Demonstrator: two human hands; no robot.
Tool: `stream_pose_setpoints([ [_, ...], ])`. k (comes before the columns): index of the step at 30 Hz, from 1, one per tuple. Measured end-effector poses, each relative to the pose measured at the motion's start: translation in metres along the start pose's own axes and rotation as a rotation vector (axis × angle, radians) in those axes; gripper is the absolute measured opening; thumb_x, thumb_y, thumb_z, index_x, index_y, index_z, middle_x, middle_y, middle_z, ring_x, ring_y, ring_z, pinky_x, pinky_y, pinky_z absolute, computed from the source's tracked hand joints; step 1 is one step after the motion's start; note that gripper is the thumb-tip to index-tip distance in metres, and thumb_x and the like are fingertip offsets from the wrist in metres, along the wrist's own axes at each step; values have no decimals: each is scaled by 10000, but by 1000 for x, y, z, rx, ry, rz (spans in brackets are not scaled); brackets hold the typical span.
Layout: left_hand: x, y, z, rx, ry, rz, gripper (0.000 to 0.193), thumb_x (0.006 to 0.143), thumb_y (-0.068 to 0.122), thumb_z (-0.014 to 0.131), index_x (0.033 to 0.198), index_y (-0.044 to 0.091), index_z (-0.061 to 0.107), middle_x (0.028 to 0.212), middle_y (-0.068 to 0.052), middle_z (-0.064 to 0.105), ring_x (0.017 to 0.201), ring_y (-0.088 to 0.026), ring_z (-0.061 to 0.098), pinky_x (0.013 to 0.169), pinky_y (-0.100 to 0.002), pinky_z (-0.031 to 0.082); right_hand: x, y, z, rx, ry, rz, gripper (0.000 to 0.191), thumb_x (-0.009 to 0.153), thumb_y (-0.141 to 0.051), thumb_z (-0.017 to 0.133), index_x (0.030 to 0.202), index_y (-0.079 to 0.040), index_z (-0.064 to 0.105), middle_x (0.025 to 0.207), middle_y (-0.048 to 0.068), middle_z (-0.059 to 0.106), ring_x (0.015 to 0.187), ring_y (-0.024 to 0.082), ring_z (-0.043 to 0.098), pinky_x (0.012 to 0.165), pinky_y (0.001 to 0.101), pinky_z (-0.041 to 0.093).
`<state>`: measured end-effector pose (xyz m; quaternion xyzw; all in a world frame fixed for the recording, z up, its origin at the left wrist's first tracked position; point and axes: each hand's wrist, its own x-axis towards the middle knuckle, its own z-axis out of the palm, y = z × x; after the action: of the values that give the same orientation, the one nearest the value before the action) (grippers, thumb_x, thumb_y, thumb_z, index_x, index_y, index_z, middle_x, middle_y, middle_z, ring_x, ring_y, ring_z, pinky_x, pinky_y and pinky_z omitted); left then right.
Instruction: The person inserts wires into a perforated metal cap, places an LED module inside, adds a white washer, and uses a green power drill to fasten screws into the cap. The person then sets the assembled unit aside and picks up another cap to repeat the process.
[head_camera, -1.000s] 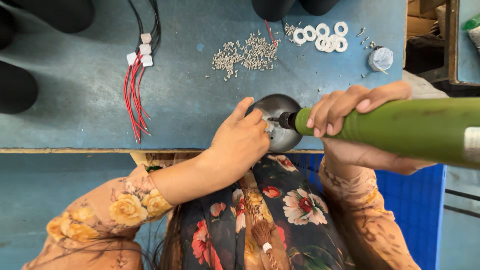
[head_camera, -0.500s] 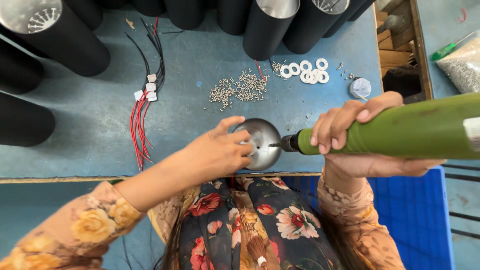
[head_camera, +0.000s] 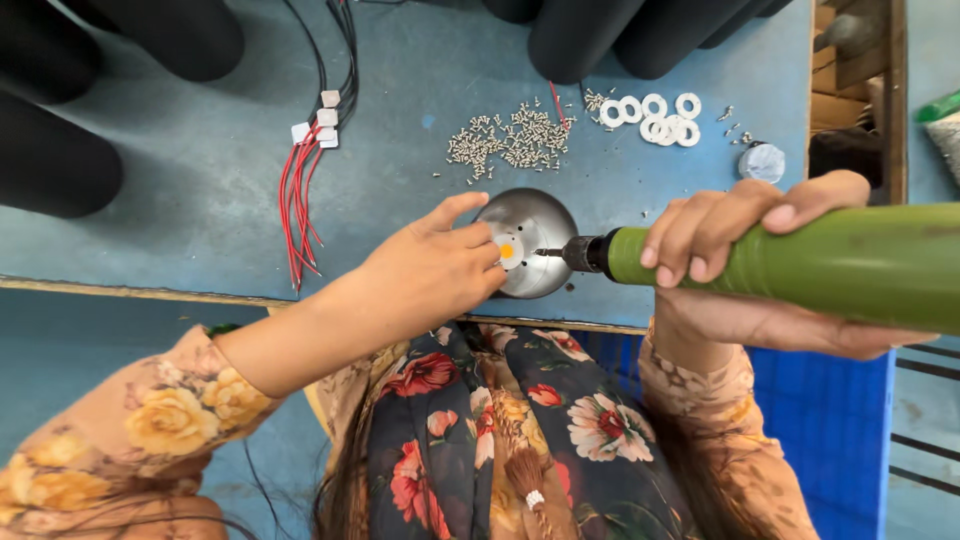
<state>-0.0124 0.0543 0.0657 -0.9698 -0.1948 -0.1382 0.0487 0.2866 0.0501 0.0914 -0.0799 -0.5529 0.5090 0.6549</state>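
A round silver metal dish (head_camera: 535, 215) rests at the near edge of the blue table (head_camera: 200, 210), with a small square white chip with an orange centre (head_camera: 507, 251) on it. My left hand (head_camera: 430, 275) presses its fingertips on the chip and the dish's left side. My right hand (head_camera: 745, 270) grips a green electric screwdriver (head_camera: 800, 262). Its dark chuck and bit (head_camera: 560, 253) point left, the tip touching the dish just right of the chip.
A pile of small silver screws (head_camera: 505, 140) and several white washers (head_camera: 650, 118) lie behind the dish. Red and black wires with white connectors (head_camera: 305, 180) lie to the left. Black cylinders (head_camera: 60, 155) stand along the far and left sides. A blue crate (head_camera: 830, 430) sits lower right.
The view has shifted so the dish sits lower and nearer. My left hand's fingers have settled on the chip, and the screwdriver tip stays against the dish.
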Motion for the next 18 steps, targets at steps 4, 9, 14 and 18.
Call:
stream_pose_setpoints([
  [4, 6, 15, 10, -68, -16, -86, 41, 825, 140, 630, 833, 151, 669, 841, -6, 621, 955, -193, 643, 1201, -445, 286, -4, 14, 10, -16, 104, -12, 923, 779, -923, 472, 1078, -49, 472, 668, 159, 569, 458, 251, 559, 493, 442, 520],
  [9, 15, 25, 27, -33, -29, -214, 96, 804, 143, 618, 809, 140, 714, 865, -36, 633, 966, -203, 649, 1211, -436, 279, -9, 24, 16, -69, 181, -17, 932, 778, -935, 462, 1074, -51, 462, 613, 152, 545, 407, 234, 540, 461, 427, 503],
  [14, 19, 31, 34, 4, -97, -277, 132, 802, 162, 617, 767, 138, 741, 831, -48, 645, 974, -214, 646, 1225, -432, 248, -6, 23, 9, -37, 113, -2, 909, 793, -916, 475, 1069, -50, 468, 650, 158, 567, 477, 256, 580, 489, 444, 527],
  [18, 22, 34, 33, 36, -131, -270, 136, 775, 146, 620, 748, 143, 753, 827, -40, 657, 970, -213, 644, 1221, -436, 235, -3, 22, 4, -7, 54, -25, 894, 767, -881, 453, 1073, -41, 481, 673, 159, 591, 515, 263, 611, 497, 451, 552],
])
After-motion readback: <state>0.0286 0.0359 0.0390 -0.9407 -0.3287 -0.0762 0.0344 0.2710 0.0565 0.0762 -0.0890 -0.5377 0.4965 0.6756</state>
